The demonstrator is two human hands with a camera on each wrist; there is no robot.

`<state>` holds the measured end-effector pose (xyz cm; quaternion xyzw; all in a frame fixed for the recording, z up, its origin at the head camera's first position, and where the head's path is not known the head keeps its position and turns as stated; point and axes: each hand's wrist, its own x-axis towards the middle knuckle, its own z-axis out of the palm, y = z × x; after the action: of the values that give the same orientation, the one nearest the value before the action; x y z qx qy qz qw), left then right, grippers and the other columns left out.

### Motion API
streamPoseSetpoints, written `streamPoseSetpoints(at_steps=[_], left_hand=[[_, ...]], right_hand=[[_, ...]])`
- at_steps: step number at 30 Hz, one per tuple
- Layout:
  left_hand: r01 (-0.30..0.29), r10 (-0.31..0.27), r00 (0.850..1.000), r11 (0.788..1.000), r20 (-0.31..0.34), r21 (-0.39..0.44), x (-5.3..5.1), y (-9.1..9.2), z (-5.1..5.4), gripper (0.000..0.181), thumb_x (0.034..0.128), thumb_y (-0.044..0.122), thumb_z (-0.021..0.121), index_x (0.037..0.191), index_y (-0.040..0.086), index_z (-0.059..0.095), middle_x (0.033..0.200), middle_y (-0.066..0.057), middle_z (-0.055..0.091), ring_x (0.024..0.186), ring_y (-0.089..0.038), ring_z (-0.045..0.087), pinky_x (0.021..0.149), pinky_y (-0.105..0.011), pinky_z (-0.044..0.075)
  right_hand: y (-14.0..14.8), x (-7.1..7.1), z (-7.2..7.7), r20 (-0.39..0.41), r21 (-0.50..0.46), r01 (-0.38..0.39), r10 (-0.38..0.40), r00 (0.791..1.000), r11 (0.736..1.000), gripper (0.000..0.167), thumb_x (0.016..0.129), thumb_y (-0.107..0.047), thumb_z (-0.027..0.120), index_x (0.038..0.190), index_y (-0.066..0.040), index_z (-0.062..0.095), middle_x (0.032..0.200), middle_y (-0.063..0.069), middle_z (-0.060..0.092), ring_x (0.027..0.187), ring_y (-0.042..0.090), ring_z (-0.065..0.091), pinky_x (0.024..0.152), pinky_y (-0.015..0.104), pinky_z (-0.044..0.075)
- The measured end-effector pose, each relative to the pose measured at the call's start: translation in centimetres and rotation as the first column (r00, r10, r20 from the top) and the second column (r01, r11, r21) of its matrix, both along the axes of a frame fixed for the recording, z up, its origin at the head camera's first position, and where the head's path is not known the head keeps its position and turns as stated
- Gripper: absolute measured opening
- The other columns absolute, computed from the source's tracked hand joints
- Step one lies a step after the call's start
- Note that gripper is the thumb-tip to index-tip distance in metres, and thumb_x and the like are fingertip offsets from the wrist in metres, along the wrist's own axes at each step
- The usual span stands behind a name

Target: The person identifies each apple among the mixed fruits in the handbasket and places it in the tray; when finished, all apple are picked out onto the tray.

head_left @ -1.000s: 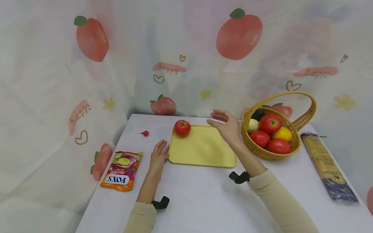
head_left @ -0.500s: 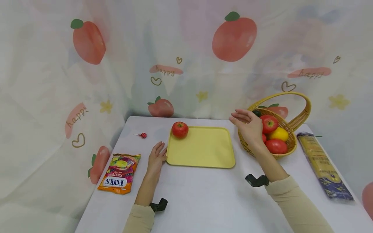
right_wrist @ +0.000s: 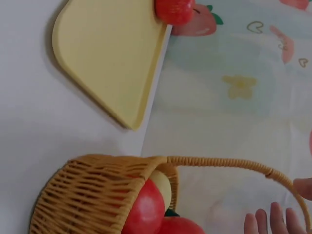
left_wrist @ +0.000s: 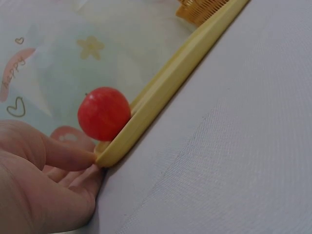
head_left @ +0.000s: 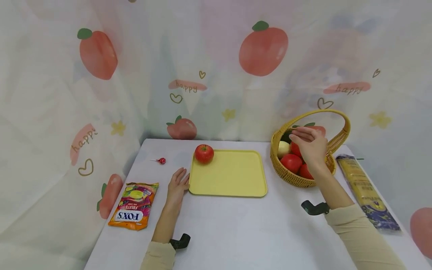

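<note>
My left hand (head_left: 176, 187) rests at the left edge of a yellow tray (head_left: 233, 174), its thumb touching the rim and its fingers loosely extended. A red apple (head_left: 204, 153) sits in the tray's far left corner; it also shows in the left wrist view (left_wrist: 104, 113). Over a wicker basket (head_left: 291, 179) my right hand (head_left: 312, 148) hovers with nothing in it, fingers slightly bent. Within the basket are a red fruit (head_left: 291, 163), a pale round item (head_left: 283, 149) and other produce, partly hidden by that hand. Right-hand fingertips (right_wrist: 276, 222) show near the basket handle.
A lollipop (head_left: 162, 161) lies left of the tray. Closer on the left is an orange FOX'S FRUITS candy bag (head_left: 134, 206). Beyond the basket, at the right edge, lies a long yellow-and-blue package (head_left: 368, 191). A printed curtain (head_left: 216, 56) stands behind the table.
My right hand has moved right, from above the tray's right side to over the basket. The left hand stays at the tray's edge. The head view has shifted slightly.
</note>
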<state>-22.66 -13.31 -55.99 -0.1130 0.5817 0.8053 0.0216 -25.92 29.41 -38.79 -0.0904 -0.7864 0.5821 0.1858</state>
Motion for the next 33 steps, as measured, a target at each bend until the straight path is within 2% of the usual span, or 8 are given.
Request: streamPoseSetpoints(at_steps=[5, 8, 14, 18, 21, 24, 29, 33], left_hand=[[-0.004, 0.004, 1.000, 1.000, 0.007, 0.002, 0.0, 0.0, 0.0, 0.077, 0.0914, -0.024, 0.047, 0.161, 0.008, 0.034, 0.165, -0.016, 0.038, 0.148, -0.034, 0.044, 0.119, -0.045, 0.039], [-0.007, 0.007, 1.000, 1.000, 0.013, 0.004, 0.0, 0.1, 0.0, 0.079, 0.0908, -0.025, 0.046, 0.161, 0.008, 0.034, 0.165, -0.016, 0.038, 0.148, -0.034, 0.044, 0.119, -0.045, 0.038], [0.002, -0.002, 1.000, 1.000, 0.014, -0.014, -0.1, 0.1, 0.3, 0.077, 0.0924, -0.023, 0.047, 0.162, 0.008, 0.033, 0.165, -0.016, 0.037, 0.148, -0.034, 0.043, 0.118, -0.047, 0.039], [0.012, -0.012, 1.000, 1.000, 0.013, -0.027, -0.1, 0.1, 0.2, 0.075, 0.0944, -0.020, 0.047, 0.162, 0.010, 0.033, 0.166, -0.014, 0.037, 0.149, -0.033, 0.043, 0.119, -0.047, 0.039], [0.007, -0.007, 1.000, 1.000, 0.021, -0.025, 0.1, 0.0, 0.1, 0.076, 0.0939, -0.021, 0.046, 0.162, 0.010, 0.033, 0.166, -0.015, 0.037, 0.149, -0.033, 0.043, 0.119, -0.046, 0.038], [0.001, -0.001, 1.000, 1.000, 0.022, -0.012, 0.0, 0.0, 0.0, 0.078, 0.0922, -0.023, 0.046, 0.162, 0.009, 0.033, 0.166, -0.016, 0.036, 0.149, -0.034, 0.042, 0.120, -0.045, 0.038], [0.001, -0.001, 1.000, 1.000, 0.019, -0.017, -0.1, 0.0, 0.1, 0.078, 0.0924, -0.023, 0.046, 0.162, 0.009, 0.033, 0.166, -0.015, 0.037, 0.149, -0.033, 0.043, 0.119, -0.046, 0.039], [0.002, -0.002, 1.000, 1.000, 0.012, -0.025, -0.1, 0.0, 0.2, 0.076, 0.0935, -0.022, 0.046, 0.162, 0.009, 0.033, 0.165, -0.016, 0.037, 0.149, -0.034, 0.043, 0.118, -0.048, 0.040]], right_hand=[[2.3, -0.4, -0.6, 0.038, 0.060, 0.061, -0.063, 0.997, 0.996, 0.041, 0.093, -0.028, 0.080, 0.130, -0.013, 0.068, 0.116, -0.004, 0.075, 0.095, -0.006, 0.065, 0.081, 0.009, 0.054], [3.5, -0.5, -1.2, 0.066, 0.136, 0.084, -0.094, 0.993, 0.987, 0.042, 0.094, -0.029, 0.078, 0.131, -0.011, 0.068, 0.124, 0.003, 0.072, 0.096, -0.005, 0.063, 0.078, 0.009, 0.053], [5.6, -1.4, -2.3, 0.168, 0.250, 0.146, -0.191, 0.967, 0.957, 0.049, 0.100, -0.029, 0.068, 0.144, -0.008, 0.061, 0.141, 0.016, 0.065, 0.125, 0.021, 0.059, 0.103, 0.028, 0.051], [7.2, -1.8, -2.9, 0.234, 0.253, 0.149, -0.210, 0.949, 0.956, 0.051, 0.103, -0.028, 0.059, 0.150, -0.009, 0.057, 0.144, 0.016, 0.062, 0.132, 0.027, 0.053, 0.101, 0.027, 0.049], [8.3, -2.1, -3.5, 0.273, 0.242, 0.091, -0.158, 0.949, 0.966, 0.054, 0.105, -0.028, 0.057, 0.154, -0.008, 0.051, 0.147, 0.017, 0.060, 0.119, 0.022, 0.058, 0.083, 0.017, 0.052], [9.4, -2.6, -3.8, 0.314, 0.168, -0.005, -0.048, 0.948, 0.986, 0.060, 0.106, -0.026, 0.055, 0.160, -0.006, 0.039, 0.154, 0.021, 0.051, 0.112, 0.017, 0.059, 0.080, 0.019, 0.059], [11.0, -3.4, -3.8, 0.350, -0.001, -0.173, 0.162, 0.923, 0.985, 0.067, 0.109, -0.023, 0.051, 0.166, -0.007, 0.020, 0.165, 0.025, 0.033, 0.118, 0.019, 0.058, 0.094, 0.041, 0.060], [11.9, -3.8, -3.7, 0.374, -0.069, -0.265, 0.271, 0.887, 0.962, 0.072, 0.108, -0.022, 0.053, 0.168, -0.010, 0.013, 0.170, 0.024, 0.021, 0.109, 0.009, 0.056, 0.094, 0.043, 0.059]])
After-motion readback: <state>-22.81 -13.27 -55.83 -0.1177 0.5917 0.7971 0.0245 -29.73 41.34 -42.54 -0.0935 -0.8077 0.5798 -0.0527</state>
